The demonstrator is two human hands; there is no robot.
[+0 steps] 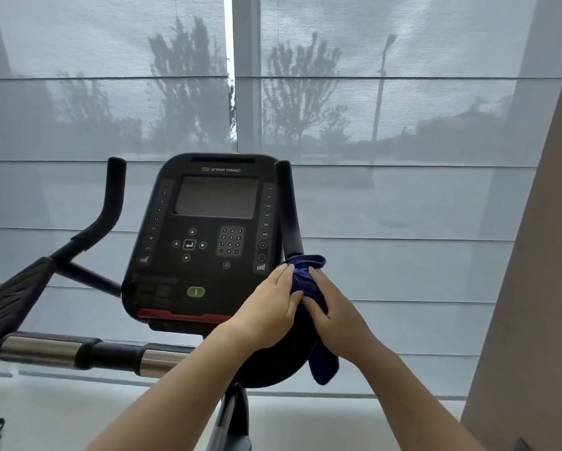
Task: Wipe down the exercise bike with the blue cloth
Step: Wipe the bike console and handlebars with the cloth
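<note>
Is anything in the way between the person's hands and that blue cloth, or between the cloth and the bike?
Nothing visible. The left hand and right hand both hold the blue cloth directly, and it wraps the bike's right handlebar beside the console, touching it.

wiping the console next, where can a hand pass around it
Free: the gap between left handlebar and console; right of the right handlebar, toward the wall. Crowded: that bar's base, where left hand and right hand hold the blue cloth.
</note>
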